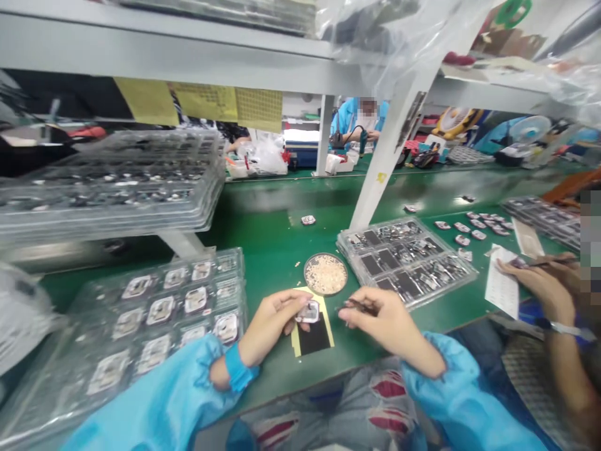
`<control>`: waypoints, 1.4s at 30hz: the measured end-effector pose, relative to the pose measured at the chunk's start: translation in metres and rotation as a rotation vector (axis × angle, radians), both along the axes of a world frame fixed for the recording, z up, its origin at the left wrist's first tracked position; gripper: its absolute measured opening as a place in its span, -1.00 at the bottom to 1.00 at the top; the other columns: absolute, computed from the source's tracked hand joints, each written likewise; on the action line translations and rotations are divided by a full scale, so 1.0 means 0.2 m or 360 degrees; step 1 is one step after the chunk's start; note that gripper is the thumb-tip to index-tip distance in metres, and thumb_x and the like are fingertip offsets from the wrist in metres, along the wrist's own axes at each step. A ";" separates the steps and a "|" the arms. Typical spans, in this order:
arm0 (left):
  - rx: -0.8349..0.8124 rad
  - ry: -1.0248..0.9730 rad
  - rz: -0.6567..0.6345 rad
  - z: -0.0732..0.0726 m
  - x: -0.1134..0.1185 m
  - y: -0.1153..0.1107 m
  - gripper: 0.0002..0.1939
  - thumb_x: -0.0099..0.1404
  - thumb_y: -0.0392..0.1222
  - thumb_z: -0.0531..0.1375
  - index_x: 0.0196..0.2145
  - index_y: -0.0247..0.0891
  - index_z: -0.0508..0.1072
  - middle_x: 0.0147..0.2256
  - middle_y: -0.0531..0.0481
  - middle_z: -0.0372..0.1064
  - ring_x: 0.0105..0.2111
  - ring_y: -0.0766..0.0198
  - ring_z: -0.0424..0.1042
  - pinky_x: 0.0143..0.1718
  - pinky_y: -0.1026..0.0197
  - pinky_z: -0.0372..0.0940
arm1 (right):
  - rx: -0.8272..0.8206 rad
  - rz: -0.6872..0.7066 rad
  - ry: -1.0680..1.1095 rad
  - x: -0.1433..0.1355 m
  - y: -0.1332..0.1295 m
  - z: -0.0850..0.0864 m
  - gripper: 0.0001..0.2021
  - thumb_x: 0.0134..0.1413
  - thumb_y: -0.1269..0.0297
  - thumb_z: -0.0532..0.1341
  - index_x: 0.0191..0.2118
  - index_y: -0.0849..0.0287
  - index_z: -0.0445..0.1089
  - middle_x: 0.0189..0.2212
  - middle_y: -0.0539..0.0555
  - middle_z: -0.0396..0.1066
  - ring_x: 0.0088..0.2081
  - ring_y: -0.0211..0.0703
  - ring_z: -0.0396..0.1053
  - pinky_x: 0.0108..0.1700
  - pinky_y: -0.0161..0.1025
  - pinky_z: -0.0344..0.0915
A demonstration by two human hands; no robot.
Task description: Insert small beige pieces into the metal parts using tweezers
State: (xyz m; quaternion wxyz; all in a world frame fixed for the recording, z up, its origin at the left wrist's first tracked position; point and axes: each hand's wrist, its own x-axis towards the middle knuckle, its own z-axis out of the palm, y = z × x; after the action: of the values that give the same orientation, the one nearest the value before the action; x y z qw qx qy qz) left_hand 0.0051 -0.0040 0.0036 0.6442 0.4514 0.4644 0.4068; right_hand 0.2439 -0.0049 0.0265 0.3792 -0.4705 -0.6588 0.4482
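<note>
My left hand (277, 316) pinches a small square metallic part (308, 311) by its edge. Beneath that part lies a black sheet with a pale yellow border (313, 337) on the green table. To the right, my right hand (375, 313) is closed round a dark, thin tool (360, 305), which looks like tweezers; its tip is blurred near my fingers. The two hands are apart. Just behind them sits a round dish (325, 274) of small cream-coloured pieces.
At left, a clear tray (235, 288) holds several square parts. A tray of black and metallic pieces (408, 260) stands at right, with loose parts (478, 235) beyond. A neighbour's hands (539, 282) work over a white sheet (501, 285). A slanted post (380, 169) rises behind.
</note>
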 end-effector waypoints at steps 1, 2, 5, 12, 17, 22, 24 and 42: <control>0.0047 -0.0032 0.0013 0.00 -0.01 0.00 -0.60 0.28 0.01 0.28 -0.09 -0.38 0.53 -0.48 -0.08 0.52 -0.56 0.34 0.43 -0.61 0.38 0.04 | -0.0026 0.0050 0.0066 -0.06 -0.01 -0.03 -0.77 0.11 0.10 0.37 -0.36 0.16 0.50 -0.49 0.00 0.56 -0.43 -0.13 0.51 -0.36 -0.26 0.42; 0.0082 -0.0060 0.0023 0.00 -0.02 0.00 -0.61 0.29 -0.03 0.27 -0.07 -0.39 0.52 -0.47 -0.09 0.54 -0.54 0.33 0.43 -0.58 0.37 0.08 | -0.0043 0.0097 0.0122 -0.10 -0.01 -0.05 -0.78 0.14 0.11 0.35 -0.33 0.17 0.53 -0.43 0.02 0.58 -0.36 -0.11 0.53 -0.29 -0.24 0.44; 0.0121 -0.0099 0.0045 0.00 -0.03 -0.01 -0.63 0.23 -0.14 0.30 -0.03 -0.36 0.52 -0.31 -0.14 0.58 -0.40 0.26 0.50 -0.46 0.33 0.22 | -0.0124 0.0212 0.0211 -0.16 0.01 -0.11 -0.77 0.21 0.12 0.30 -0.32 0.18 0.56 -0.33 0.06 0.61 -0.24 -0.08 0.54 -0.14 -0.21 0.42; 0.0258 -0.0044 0.0005 -0.01 -0.01 -0.03 -0.52 0.13 -0.33 0.30 0.05 -0.31 0.47 -0.08 -0.15 0.55 -0.07 0.11 0.50 0.00 0.15 0.33 | -0.0214 0.0123 0.0159 -0.21 0.03 -0.17 -0.62 0.20 0.05 0.31 -0.53 0.21 0.45 -0.57 0.01 0.50 -0.48 -0.20 0.40 -0.33 -0.30 0.29; 0.0390 0.0328 0.0003 -0.03 -0.01 -0.05 -0.50 0.19 -0.31 0.27 0.11 -0.29 0.45 -0.12 -0.13 0.54 -0.12 0.11 0.49 -0.10 0.16 0.36 | -0.0219 0.0108 0.0150 -0.21 0.05 -0.17 -0.57 0.20 0.00 0.29 -0.56 0.21 0.43 -0.60 0.00 0.46 -0.50 -0.23 0.34 -0.38 -0.32 0.23; 0.0521 0.0525 0.0028 -0.04 0.00 -0.05 -0.56 0.25 -0.25 0.27 0.10 -0.17 0.47 0.00 -0.06 0.51 -0.21 0.20 0.47 -0.22 0.22 0.36 | -0.0263 0.0113 0.0157 -0.21 0.06 -0.19 -0.55 0.21 -0.02 0.28 -0.57 0.22 0.43 -0.60 0.01 0.44 -0.53 -0.26 0.28 -0.42 -0.33 0.15; 0.0592 0.0611 0.0037 -0.04 0.00 -0.05 -0.59 0.27 -0.25 0.26 0.08 -0.13 0.49 0.00 -0.01 0.52 -0.27 0.25 0.46 -0.26 0.23 0.35 | -0.0292 0.0109 0.0171 -0.21 0.07 -0.20 -0.55 0.21 -0.02 0.27 -0.57 0.22 0.42 -0.61 0.00 0.41 -0.54 -0.28 0.25 -0.43 -0.33 0.13; 0.0447 -0.0076 0.0125 -0.06 0.02 -0.04 -0.72 0.23 -0.23 0.33 -0.07 -0.26 0.56 -0.02 -0.16 0.48 -0.05 0.11 0.52 0.02 0.11 0.42 | -0.0236 -0.0095 0.0633 -0.34 0.05 -0.25 -0.69 0.02 0.16 0.43 -0.19 0.19 0.41 -0.29 0.05 0.49 -0.25 -0.12 0.45 -0.19 -0.24 0.40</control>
State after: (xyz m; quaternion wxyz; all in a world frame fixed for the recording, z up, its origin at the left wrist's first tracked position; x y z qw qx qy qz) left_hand 0.0098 -0.0123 -0.0086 0.5692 0.5086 0.4049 0.5034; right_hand 0.1756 0.0043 -0.0244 0.4792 -0.4186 -0.5220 0.5680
